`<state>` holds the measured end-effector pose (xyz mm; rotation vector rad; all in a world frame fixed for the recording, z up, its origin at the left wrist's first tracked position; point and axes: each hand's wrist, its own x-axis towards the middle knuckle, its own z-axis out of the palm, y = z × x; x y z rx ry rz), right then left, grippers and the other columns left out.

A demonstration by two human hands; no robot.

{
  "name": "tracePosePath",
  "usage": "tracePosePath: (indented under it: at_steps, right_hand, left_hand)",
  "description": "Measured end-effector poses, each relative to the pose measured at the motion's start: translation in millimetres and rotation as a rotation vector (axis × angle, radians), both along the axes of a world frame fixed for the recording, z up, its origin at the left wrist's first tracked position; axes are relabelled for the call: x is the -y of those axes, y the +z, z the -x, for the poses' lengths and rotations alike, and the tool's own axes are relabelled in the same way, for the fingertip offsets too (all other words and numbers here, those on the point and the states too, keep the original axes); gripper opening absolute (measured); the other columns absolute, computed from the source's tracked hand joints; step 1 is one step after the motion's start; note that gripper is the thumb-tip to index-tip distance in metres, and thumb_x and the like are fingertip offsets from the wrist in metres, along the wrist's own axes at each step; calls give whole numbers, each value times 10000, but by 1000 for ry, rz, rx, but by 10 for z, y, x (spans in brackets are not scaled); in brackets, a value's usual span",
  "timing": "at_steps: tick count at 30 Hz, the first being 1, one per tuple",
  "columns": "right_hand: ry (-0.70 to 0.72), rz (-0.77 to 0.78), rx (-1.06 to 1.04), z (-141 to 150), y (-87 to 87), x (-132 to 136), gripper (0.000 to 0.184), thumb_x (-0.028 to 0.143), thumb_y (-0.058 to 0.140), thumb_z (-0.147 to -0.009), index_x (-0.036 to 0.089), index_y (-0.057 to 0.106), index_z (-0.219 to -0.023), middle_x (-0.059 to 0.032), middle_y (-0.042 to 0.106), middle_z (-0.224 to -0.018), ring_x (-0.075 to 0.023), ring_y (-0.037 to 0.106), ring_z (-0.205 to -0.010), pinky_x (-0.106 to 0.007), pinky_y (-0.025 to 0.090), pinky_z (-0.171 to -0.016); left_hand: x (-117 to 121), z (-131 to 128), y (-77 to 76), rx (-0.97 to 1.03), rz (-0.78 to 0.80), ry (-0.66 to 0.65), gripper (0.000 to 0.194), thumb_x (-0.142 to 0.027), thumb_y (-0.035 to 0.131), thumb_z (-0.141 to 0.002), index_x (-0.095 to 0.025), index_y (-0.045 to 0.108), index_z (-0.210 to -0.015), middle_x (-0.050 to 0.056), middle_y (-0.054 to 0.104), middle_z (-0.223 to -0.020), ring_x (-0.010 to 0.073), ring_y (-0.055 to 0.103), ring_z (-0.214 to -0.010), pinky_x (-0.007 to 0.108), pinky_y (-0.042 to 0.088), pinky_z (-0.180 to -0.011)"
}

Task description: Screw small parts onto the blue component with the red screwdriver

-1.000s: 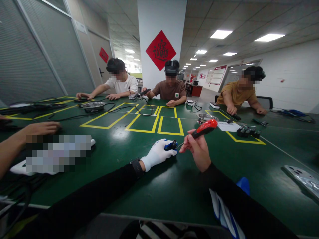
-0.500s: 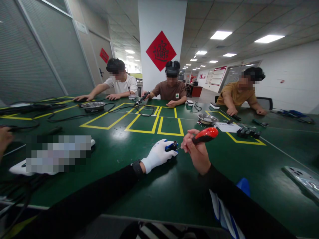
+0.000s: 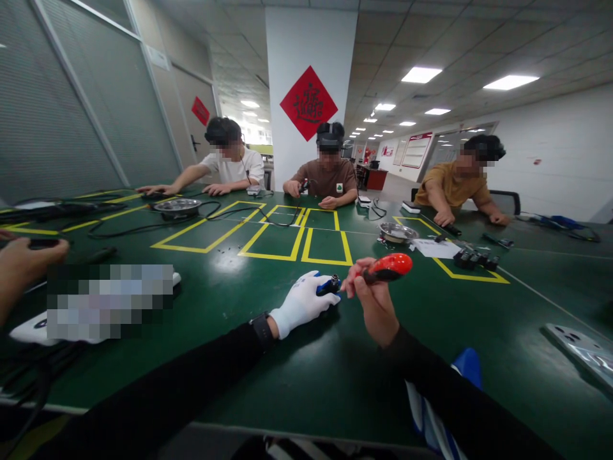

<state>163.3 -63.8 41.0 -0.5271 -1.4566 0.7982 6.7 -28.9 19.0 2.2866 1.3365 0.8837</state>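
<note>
In a white glove with blue fingers, my left hand (image 3: 301, 305) is closed around a small black part with a round metal fitting (image 3: 331, 285) on top, low over the green table. My bare right hand (image 3: 376, 300) grips a red and black screwdriver (image 3: 389, 267). The handle points up and to the right, and the tip is directed at the side of the black part. Whether the tip touches the part is too small to tell. Under my right forearm lies a blue and white glove (image 3: 467, 370).
Several co-workers sit around the green table (image 3: 268, 390). A co-worker's hand (image 3: 31, 262) is at the left edge. A white power strip (image 3: 33, 329), steel bowls (image 3: 398, 232), black parts (image 3: 474, 258), a paper sheet (image 3: 433, 247) and a phone (image 3: 582, 351) lie about.
My right hand and the screwdriver have shifted slightly left and down, nearer the black part. The co-worker's hand at left has come further into view. The person opposite has drawn a black tool back.
</note>
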Motion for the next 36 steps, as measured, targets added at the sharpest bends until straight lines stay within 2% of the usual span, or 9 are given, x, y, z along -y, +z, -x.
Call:
tracePosePath:
  at_steps: [2, 5, 9, 12, 15, 19, 23, 27, 36]
  right_hand:
    - [-27, -13, 57, -16, 12, 18, 247, 353, 456, -921, 245, 474, -1142, -11, 554, -871, -151, 578, -760, -371, 483, -822]
    - [-117, -51, 184, -60, 71, 38, 218, 331, 554, -872, 216, 563, -1056, -65, 583, -1035, -198, 590, -940, -401, 442, -914]
    - [-24, 11, 154, -65, 92, 26, 63, 278, 586, -856, 217, 570, -857, -11, 602, -836, -134, 571, -659, -320, 481, -695]
    - [20, 46, 18, -39, 39, 1, 103, 277, 557, -870, 249, 519, -962, 38, 529, -736, -104, 484, -556, -285, 458, -614]
    - [-33, 29, 25, -41, 11, -25, 196, 298, 484, -902, 254, 505, -1091, -8, 550, -908, -134, 548, -723, -341, 472, -767]
    - [-264, -135, 192, -98, 51, -60, 79, 272, 562, -859, 207, 578, -817, -52, 571, -1018, -199, 557, -980, -369, 426, -890]
    - [-348, -160, 258, -143, 54, -56, 147, 257, 601, -836, 205, 542, -711, -7, 574, -787, -170, 575, -795, -327, 441, -784]
    - [-245, -31, 373, -124, -25, 3, 223, 309, 524, -889, 199, 562, -698, 25, 534, -639, -126, 527, -580, -284, 423, -626]
    - [-197, 91, 213, -66, -125, 19, 274, 380, 487, -911, 202, 557, -714, 36, 562, -577, -123, 557, -549, -280, 449, -637]
  left_hand:
    - [-11, 1, -14, 3, -2, -2, 272, -436, 610, -766, -240, 697, -933, 21, 684, -868, 283, 507, -1153, 386, 379, -989]
    - [-17, -1, -17, 11, -3, -11, 265, -428, 604, -771, -238, 695, -931, 23, 685, -879, 276, 533, -1105, 389, 385, -981]
    - [-4, 0, 5, 6, -6, -35, 224, -395, 584, -786, -227, 696, -882, 14, 679, -848, 233, 586, -960, 376, 379, -988]
    - [17, 0, 25, 8, 9, -4, 233, -401, 601, -770, -216, 696, -873, 16, 670, -827, 229, 591, -927, 349, 410, -939]
    - [31, -3, 38, 22, 15, 1, 231, -401, 601, -770, -210, 693, -860, 14, 668, -829, 224, 599, -904, 332, 422, -914]
    - [26, -5, 38, 21, 39, -19, 229, -407, 591, -782, -207, 685, -842, 0, 657, -715, 223, 606, -886, 333, 407, -934]
    - [11, -1, 28, 13, 37, -24, 245, -419, 595, -777, -208, 686, -862, 7, 671, -738, 241, 586, -967, 346, 389, -963]
    - [5, 4, 20, 12, 23, -2, 246, -396, 593, -771, -210, 690, -901, 20, 683, -863, 247, 580, -980, 354, 413, -935]
    - [-7, 10, 4, 6, 15, 9, 251, -372, 599, -755, -201, 684, -919, 21, 692, -881, 253, 572, -1030, 377, 385, -997]
